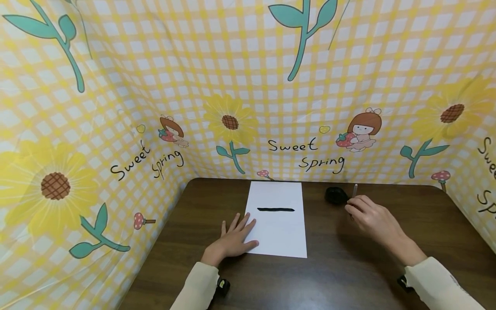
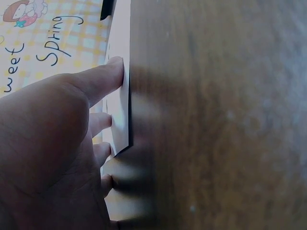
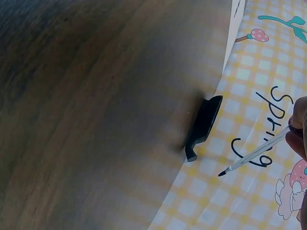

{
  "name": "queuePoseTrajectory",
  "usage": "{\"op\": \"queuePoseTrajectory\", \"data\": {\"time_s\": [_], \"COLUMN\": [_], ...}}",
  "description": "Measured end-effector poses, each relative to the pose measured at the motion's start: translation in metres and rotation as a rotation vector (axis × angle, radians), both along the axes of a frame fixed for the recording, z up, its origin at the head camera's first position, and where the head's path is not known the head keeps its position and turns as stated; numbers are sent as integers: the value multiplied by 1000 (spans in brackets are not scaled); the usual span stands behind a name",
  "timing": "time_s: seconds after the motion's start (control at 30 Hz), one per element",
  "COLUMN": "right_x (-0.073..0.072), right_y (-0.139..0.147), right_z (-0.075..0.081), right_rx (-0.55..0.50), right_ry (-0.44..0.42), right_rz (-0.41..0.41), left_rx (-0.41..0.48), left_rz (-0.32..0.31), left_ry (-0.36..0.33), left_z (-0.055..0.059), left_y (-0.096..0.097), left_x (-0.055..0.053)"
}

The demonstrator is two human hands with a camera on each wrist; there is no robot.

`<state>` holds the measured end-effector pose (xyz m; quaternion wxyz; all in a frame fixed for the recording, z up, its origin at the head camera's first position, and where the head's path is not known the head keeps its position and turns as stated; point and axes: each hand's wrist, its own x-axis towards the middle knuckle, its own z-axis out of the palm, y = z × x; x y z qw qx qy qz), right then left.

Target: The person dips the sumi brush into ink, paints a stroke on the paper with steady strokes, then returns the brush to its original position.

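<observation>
A white sheet of paper (image 1: 277,234) lies on the table, with one thick black horizontal stroke (image 1: 276,209) across it. My left hand (image 1: 233,239) rests with spread fingers at the sheet's left edge; in the left wrist view the thumb (image 2: 103,81) lies over the paper's border. To the right of the sheet, my right hand (image 1: 372,217) pinches a slim ink brush (image 1: 355,190). The right wrist view shows the brush's pale shaft (image 3: 261,151) and dark pointed tip, apart from the black ink dish (image 1: 336,195). Part of the right hand is cut off there.
The dark brown wooden table (image 1: 329,275) runs back to a yellow checked cloth (image 1: 248,64) with flowers and lettering, hanging behind and at both sides. A dark band with a small device (image 1: 222,286) is on the left wrist, another dark device (image 1: 404,284) on the right.
</observation>
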<state>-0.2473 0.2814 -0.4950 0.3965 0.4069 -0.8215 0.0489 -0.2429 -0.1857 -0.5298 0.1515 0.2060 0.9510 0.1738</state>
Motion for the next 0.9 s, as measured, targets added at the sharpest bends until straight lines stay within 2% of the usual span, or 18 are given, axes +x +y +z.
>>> {"op": "queuePoseTrajectory", "data": {"time_s": [0.17, 0.5, 0.9], "right_x": [0, 0, 1], "right_y": [1, 3, 5], "right_z": [-2, -7, -15], "right_rx": [10, 61, 110], "right_ry": [14, -16, -17], "right_rz": [13, 54, 75], "left_rx": [1, -1, 14], "left_rz": [3, 12, -3], "left_ry": [7, 11, 0], "left_z": [3, 5, 1], "left_y": [1, 3, 0], "left_x": [0, 2, 0]}}
